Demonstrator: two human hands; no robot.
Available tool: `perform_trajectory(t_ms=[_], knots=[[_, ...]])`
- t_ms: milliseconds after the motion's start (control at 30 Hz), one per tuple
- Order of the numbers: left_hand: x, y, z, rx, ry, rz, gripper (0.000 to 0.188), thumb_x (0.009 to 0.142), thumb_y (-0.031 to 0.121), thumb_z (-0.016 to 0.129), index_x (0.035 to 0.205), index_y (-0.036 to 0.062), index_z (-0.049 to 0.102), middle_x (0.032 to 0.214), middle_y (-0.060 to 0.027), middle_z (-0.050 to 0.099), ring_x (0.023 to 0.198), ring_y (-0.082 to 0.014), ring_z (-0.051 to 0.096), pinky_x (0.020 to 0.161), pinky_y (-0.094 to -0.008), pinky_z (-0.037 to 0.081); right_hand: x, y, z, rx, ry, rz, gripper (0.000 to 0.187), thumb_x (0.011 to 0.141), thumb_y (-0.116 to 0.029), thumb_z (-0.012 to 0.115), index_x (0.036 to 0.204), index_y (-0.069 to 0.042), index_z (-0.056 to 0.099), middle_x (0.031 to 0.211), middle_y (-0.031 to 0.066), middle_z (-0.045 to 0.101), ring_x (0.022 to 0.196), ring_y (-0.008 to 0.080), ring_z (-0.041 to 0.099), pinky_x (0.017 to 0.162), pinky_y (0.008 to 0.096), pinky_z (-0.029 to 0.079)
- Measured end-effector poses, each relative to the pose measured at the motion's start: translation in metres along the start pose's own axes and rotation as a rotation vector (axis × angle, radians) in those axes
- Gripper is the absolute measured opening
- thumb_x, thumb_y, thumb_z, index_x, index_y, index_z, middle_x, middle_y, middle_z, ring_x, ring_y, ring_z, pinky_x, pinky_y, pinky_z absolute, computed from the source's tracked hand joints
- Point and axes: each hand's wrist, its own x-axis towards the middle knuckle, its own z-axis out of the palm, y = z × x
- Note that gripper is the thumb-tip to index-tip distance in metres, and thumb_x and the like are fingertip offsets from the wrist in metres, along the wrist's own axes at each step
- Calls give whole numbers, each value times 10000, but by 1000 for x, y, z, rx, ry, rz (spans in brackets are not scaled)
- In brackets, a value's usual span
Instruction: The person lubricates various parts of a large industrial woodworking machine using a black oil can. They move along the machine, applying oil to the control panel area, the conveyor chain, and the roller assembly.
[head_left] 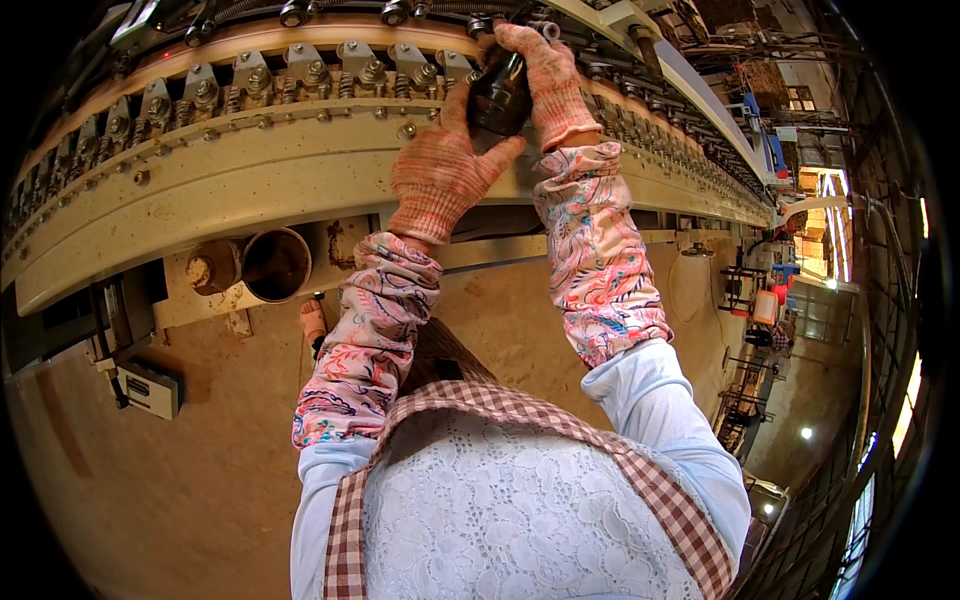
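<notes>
A glossy black rounded object (501, 98) is between my two hands at the near side of a long cream-coloured machine; its exact kind I cannot make out. My left hand (447, 172), in an orange-and-white knit glove, curves around its left and lower side, the thumb below it. Around its right side and top wraps my right hand (552, 82), gloved alike, fingers bent over toward a metal fitting (545, 30). Part of the black object is hidden by the gloves. Patterned sleeve covers reach over both forearms.
Along the machine's cream rail (250, 165) runs a row of springs, bolts and brackets (310, 68). Below the rail, at left, stand two round containers, one a dark-insided bucket (277, 265). A grey pedal box (150, 390) lies on the floor. A sandalled foot (314, 320) shows beneath.
</notes>
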Motion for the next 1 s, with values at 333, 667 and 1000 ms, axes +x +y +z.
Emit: perform_trajectory(t_ms=[333,667,1000], knots=[[0,0,3,24,30,26,953,767,742,699,1481,174,426,956,-193,734,856,-379,728,706,-490,573,-18,-24,9,-121,-2,35,349,849,-385,734,1020,-81,756,920,39,726,783,165,669,734,317,556],[-2,-2,1,-17,90,32,898,768,723,712,1449,190,467,939,-175,740,846,-368,725,697,-473,570,-28,-26,24,76,-89,-45,256,901,-330,683,877,-79,730,766,0,666,686,118,607,635,276,487],[-4,-6,5,-131,111,64,813,782,631,754,1415,183,508,1073,-136,734,985,-367,704,796,-473,566,-31,-20,32,211,-66,78,282,881,-345,685,902,-66,721,794,41,687,717,164,634,676,303,524]])
